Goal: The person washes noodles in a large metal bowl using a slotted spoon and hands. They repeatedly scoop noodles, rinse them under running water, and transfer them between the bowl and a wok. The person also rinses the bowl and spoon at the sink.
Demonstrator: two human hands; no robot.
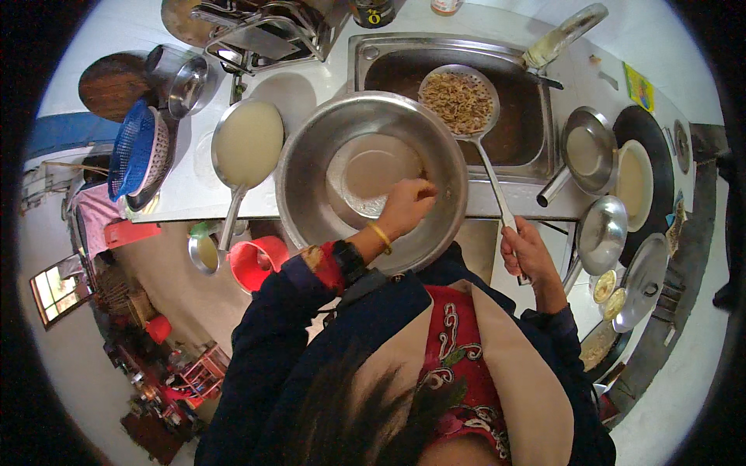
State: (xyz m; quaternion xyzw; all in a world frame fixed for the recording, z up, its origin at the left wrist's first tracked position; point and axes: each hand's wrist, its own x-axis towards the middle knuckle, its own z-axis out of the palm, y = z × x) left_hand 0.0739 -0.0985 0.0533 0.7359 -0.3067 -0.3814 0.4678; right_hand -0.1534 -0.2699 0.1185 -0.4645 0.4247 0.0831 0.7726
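Observation:
My right hand (527, 250) is closed around the long handle of a metal skimmer (494, 180). The skimmer's perforated bowl is over the sink (524, 140) and holds a heap of small brown food pieces (457, 102) that I cannot name for certain. A large, wide stainless-steel basin (303, 157) stands in front of me, overlapping the sink's near left corner. Inside its outline, near the right wall, is my left hand (411, 201), with curled fingers. Whether something small is between those fingers cannot be made out. Some dark bits lie by the fingertips on the basin's metal.
Left of the basin is a long-handled pan (247, 143) with pale contents; farther left, a blue plastic basket (133, 151). A faucet (562, 38) rises behind the sink. At right are a saucepan (588, 151), a metal bowl (603, 233) and a lid (644, 285). A red bucket (245, 274) stands below.

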